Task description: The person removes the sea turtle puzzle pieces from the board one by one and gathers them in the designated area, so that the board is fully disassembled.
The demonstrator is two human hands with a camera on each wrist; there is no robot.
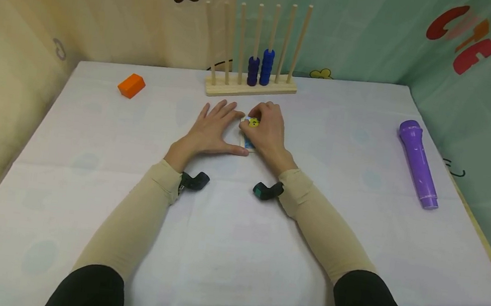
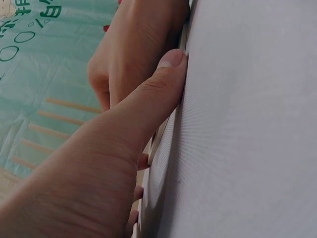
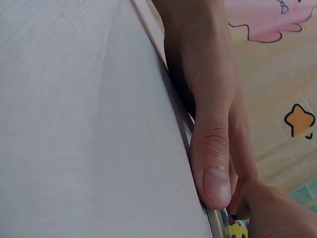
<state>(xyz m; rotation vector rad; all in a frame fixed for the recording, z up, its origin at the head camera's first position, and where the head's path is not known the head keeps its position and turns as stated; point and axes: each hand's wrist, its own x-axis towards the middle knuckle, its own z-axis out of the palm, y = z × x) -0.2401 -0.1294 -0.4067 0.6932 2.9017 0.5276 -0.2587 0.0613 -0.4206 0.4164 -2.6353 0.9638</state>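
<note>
A small flat picture piece (image 1: 254, 122), with a yellow cartoon figure on blue, lies on the white-covered table between the hands. My left hand (image 1: 209, 131) rests with fingers spread around its left side, the thumb along the near edge. In the left wrist view, that left thumb (image 2: 166, 82) lies low beside the thin edge. Over the piece, my right hand (image 1: 270, 130) has curled fingers, with thumb and forefinger pinching at the yellow figure. The right wrist view catches part of the right hand (image 3: 275, 213) beside the figure; the right palm hides much of the piece.
Behind the hands stands a wooden peg rack (image 1: 252, 90) with blue beads on two of its upright rods. An orange block (image 1: 131, 86) sits at the back left, and a purple flashlight-shaped object (image 1: 419, 165) lies near the right table edge. Printed curtains (image 1: 354, 34) hang behind.
</note>
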